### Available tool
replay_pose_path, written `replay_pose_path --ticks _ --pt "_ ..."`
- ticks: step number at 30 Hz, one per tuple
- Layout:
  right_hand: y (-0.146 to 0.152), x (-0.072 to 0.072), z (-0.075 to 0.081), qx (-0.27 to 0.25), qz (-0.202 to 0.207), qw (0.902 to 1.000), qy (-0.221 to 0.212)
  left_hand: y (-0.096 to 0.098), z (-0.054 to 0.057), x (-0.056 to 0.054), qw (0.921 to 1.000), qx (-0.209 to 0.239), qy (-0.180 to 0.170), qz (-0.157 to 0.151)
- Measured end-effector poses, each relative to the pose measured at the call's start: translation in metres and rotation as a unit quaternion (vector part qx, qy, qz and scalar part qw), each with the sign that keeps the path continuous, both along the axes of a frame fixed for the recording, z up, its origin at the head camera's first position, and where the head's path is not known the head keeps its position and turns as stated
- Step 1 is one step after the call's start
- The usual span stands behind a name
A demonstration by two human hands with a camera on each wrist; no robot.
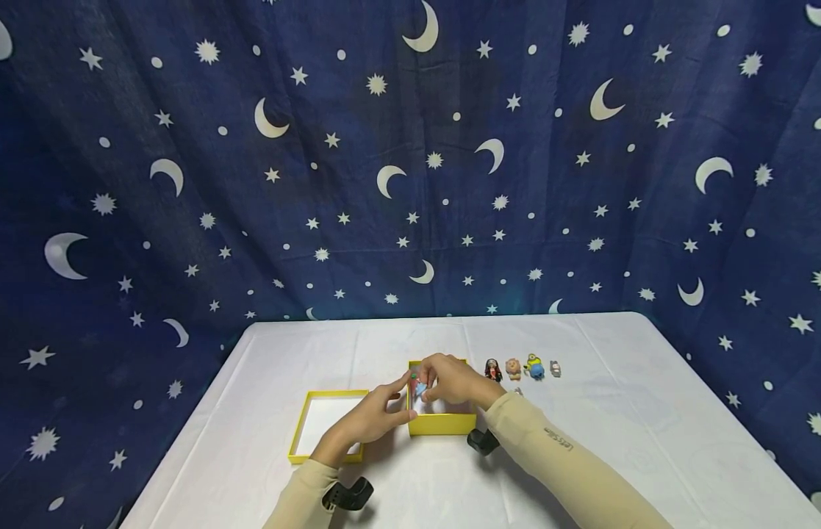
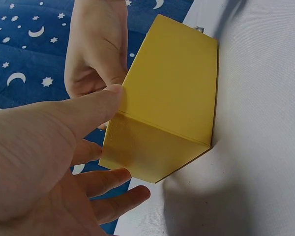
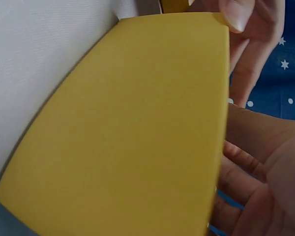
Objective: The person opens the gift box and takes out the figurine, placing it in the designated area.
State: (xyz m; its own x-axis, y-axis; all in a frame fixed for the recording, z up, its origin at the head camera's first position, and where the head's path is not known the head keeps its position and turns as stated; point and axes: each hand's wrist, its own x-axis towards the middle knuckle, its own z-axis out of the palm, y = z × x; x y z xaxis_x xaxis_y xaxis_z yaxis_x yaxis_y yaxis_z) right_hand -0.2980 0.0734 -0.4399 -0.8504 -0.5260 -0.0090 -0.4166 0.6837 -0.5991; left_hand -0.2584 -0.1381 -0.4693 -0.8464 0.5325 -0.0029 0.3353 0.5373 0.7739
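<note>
An open yellow box (image 1: pixel 443 424) stands on the white table. My right hand (image 1: pixel 453 378) reaches over its rim, and the fingertips pinch a small light-blue figurine (image 1: pixel 420 389) inside. Part of that figurine is hidden by the fingers. With the thumb at the near left corner and the fingers spread along the left wall, my left hand (image 1: pixel 373 417) touches the box. In the left wrist view, the left thumb (image 2: pixel 105 101) presses the top edge of the yellow wall. The box wall hides the right fingertips in the right wrist view.
Left of the box lies a yellow-rimmed lid (image 1: pixel 307 419) with a white inside. To the right stand a dark-robed figurine (image 1: pixel 492 370), a pinkish animal figurine (image 1: pixel 513 369), a yellow-and-blue Minion figurine (image 1: pixel 535 366) and a small grey figurine (image 1: pixel 555 369). A patterned blue curtain (image 1: pixel 450 242) hangs behind.
</note>
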Motion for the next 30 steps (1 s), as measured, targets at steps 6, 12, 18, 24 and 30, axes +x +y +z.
replay_pose_path --ticks 6,12,18,24,30 --pt "0.003 -0.002 0.004 -0.010 -0.019 0.9998 0.005 0.000 0.000 0.001 1.0000 -0.001 0.002 -0.003" --pt "0.009 -0.002 0.006 -0.033 -0.030 0.9988 0.019 0.000 -0.001 0.001 1.0000 0.001 0.010 0.000" --pt "0.016 -0.001 0.008 -0.052 -0.034 0.9977 0.027 0.001 -0.001 0.000 1.0000 -0.002 0.007 0.001" --pt "0.023 0.002 0.011 -0.067 -0.038 0.9967 0.028 0.001 -0.002 -0.001 1.0000 -0.005 0.003 0.005" --pt "0.030 0.004 0.013 -0.078 -0.034 0.9958 0.033 0.001 -0.001 -0.001 1.0000 -0.005 0.007 0.003"
